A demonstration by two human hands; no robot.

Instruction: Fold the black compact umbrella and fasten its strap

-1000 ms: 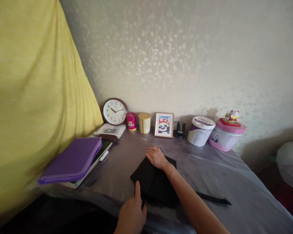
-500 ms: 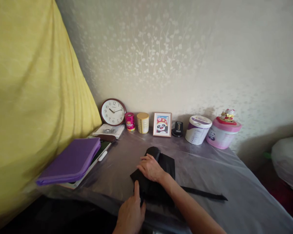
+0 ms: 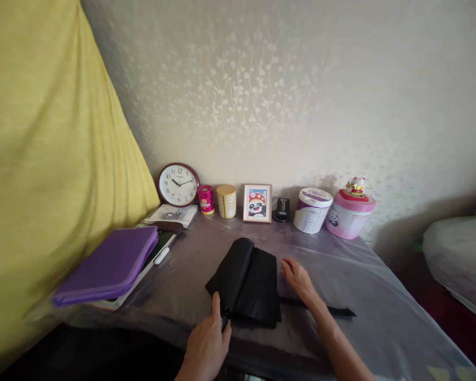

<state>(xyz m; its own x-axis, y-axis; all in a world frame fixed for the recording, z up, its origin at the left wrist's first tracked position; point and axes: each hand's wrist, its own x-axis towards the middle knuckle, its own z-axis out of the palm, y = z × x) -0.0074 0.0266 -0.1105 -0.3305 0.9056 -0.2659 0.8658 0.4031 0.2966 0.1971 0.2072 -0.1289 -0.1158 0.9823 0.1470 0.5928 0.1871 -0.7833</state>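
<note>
- As my head camera looks down on the bench (image 3: 188, 275), the black fabric (image 3: 258, 286) lies on it right in front of me, one rounded fold raised on the left and a flatter panel spread on the right.
- My left hand (image 3: 208, 338) is closed round the dark handle (image 3: 224, 321) at the fabric's near end, index finger stretched forward against the cloth. A firm, quiet grip seems the best anchor; if the handle rolls, I'd expect the folds to slide with it.
- My right hand (image 3: 299, 278) looks empty, fingers loosely bent, just beside the panel's right edge; whether a fingertip brushes the cloth I cannot tell.
- For smoothing, I judge it best to take one panel at a time, drawing it flat from the handle end outward, and to lay every fold the same way round so that no corner bunches under the next.
- The black strap (image 3: 341, 311) reaches out to the right beneath my right wrist (whether it is joined to the fabric, I can't make out), so I'd avoid trapping it among the folds.
- The purple folder (image 3: 111, 262) lies well apart to the left and the picture frame (image 3: 257, 203) stands beyond the fabric; neither seems likely to get knocked.
</note>
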